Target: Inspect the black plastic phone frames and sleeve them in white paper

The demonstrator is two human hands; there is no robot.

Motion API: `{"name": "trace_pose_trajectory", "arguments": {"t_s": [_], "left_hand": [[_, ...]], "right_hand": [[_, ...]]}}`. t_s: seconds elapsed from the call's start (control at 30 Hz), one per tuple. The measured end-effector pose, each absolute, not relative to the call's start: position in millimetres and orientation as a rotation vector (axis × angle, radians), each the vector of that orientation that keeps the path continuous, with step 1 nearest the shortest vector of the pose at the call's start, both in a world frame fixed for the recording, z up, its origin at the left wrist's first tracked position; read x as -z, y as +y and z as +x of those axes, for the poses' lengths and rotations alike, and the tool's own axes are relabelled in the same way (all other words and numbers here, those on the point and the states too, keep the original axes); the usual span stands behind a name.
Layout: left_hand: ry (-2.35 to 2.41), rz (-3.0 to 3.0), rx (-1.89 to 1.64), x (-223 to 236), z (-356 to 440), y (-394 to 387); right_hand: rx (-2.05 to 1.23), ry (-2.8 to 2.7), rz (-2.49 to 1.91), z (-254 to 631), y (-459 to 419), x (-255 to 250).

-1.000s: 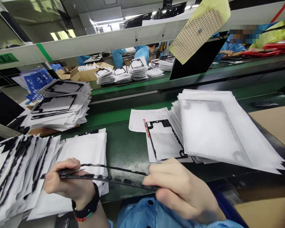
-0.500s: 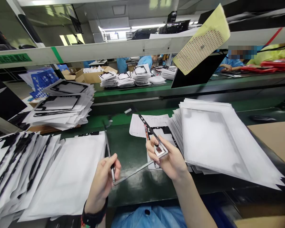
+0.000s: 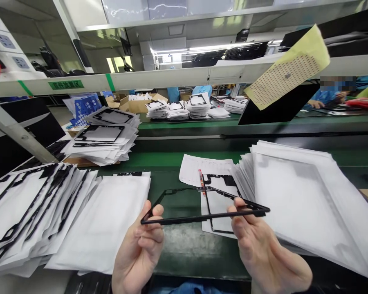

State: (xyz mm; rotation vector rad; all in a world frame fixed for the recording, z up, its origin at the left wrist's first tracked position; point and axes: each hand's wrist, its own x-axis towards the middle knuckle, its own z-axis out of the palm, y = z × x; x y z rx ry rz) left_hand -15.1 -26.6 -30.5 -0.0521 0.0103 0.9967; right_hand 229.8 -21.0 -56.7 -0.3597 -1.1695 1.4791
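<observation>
I hold a thin black rectangular frame level above the green bench, near its front edge. My left hand pinches the frame's near left corner between thumb and fingers. My right hand grips the near right side, thumb on top. Through the frame's opening I see a white sheet with a black outline and a red pen lying on the bench. A plain white sheet stack lies just left of my left hand.
A large fanned pile of white sheets lies on the right. Stacks with black frames on white backing lie left and behind. A printed form lies mid-bench. A yellow dotted sheet hangs overhead. Co-workers in blue sit beyond the conveyor.
The frame has turned from a tilted, upright pose to lying level between both hands. My hands have shifted their grip to its near corners, and the view has tipped upward.
</observation>
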Motion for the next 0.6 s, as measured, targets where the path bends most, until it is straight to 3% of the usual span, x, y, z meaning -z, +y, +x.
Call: {"name": "trace_pose_trajectory", "arguments": {"t_s": [0.1,0.23,0.6], "left_hand": [[-0.101,-0.040,-0.936,24.5,-12.6,-32.8],[-0.188,-0.054,-0.892,24.9,-12.7,-38.3],[-0.267,0.158,-0.964,29.3,-4.3,-39.4]], "right_hand": [[-1.734,-0.861,-0.474,233.5,-33.0,49.7],[-1.785,-0.669,-0.546,235.6,-41.2,48.2],[-1.804,-0.841,-0.694,258.7,-24.9,81.7]]}}
